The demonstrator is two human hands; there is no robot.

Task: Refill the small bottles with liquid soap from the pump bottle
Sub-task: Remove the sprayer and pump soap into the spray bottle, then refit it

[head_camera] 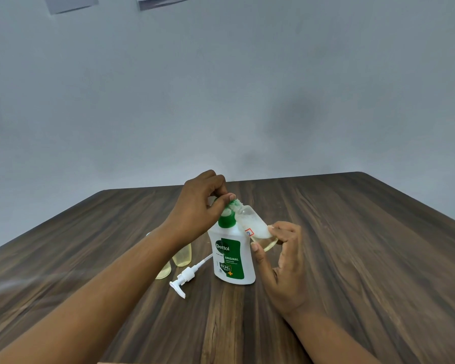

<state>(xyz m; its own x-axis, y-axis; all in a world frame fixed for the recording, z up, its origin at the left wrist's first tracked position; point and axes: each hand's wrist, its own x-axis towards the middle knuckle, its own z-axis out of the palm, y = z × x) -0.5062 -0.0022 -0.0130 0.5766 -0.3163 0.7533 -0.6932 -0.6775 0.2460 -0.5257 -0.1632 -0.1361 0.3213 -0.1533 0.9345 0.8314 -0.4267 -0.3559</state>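
Pump bottle (231,258): white, green label and green collar. It stood upright near the middle of the wooden surface (352,245) with its pump off. The pump head (187,277) lay flat just to its left, tube pointing toward the bottle.

Small bottle (252,222): clear and held in the air. It was tilted, neck up-left above the green collar and base down-right. Contents were cloudy white, with a yellowish rim at the base.

Left hand (202,206) pinched the neck end with curled fingers. Right hand (284,256) gripped the base between thumb and fingertips.

The left fingers covered the mouth, so cap on or off could not be told. Two other small bottles (182,256) with pale yellow liquid stood behind the left forearm, tops hidden.
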